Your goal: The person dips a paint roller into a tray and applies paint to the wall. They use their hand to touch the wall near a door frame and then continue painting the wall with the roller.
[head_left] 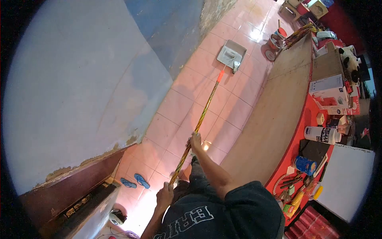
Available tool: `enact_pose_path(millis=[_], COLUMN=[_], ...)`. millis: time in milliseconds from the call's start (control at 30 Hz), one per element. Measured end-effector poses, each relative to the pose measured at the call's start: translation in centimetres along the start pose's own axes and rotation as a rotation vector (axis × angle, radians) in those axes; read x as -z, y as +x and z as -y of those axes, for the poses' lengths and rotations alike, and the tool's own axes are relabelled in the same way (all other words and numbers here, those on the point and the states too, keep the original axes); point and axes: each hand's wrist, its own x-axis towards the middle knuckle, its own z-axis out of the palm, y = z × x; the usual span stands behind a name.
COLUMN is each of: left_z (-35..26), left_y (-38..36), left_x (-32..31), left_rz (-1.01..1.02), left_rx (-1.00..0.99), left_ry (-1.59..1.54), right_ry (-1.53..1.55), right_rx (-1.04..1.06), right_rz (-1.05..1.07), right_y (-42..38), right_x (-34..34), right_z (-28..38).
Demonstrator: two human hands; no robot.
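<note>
1. Dark cloth shirt with white letters [195, 220] is seen nearest in the head view.
2. Long, thin, yellow-and-green striped pole [205, 109] is held in front of it. Its near part is gripped by the curled left hand [164, 196], and its middle by the curled right hand [195, 142].
3. Its orange-red tip [220, 75] is pointed at a grey square tray [238, 48] on pink floor tiles [223, 103].
4. Pushes should be made gently, so the tray is not tipped.
</note>
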Motion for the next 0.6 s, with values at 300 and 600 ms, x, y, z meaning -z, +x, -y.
enact_pose_path(millis=[300, 600], left_z=[0.7, -6.0], left_y=[-3.1, 1.1], left_x=[2.5, 3.9], left_rz=[-0.020, -0.047], left_rx=[0.032, -0.095], left_ry=[0.080, 0.088], right_ry=[0.026, 0.005], right_rx=[-0.011, 0.007], right_rz=[0.073, 0.034], right_y=[-0.1, 5.8], right_x=[-0.4, 0.6], right_z=[0.1, 8.2])
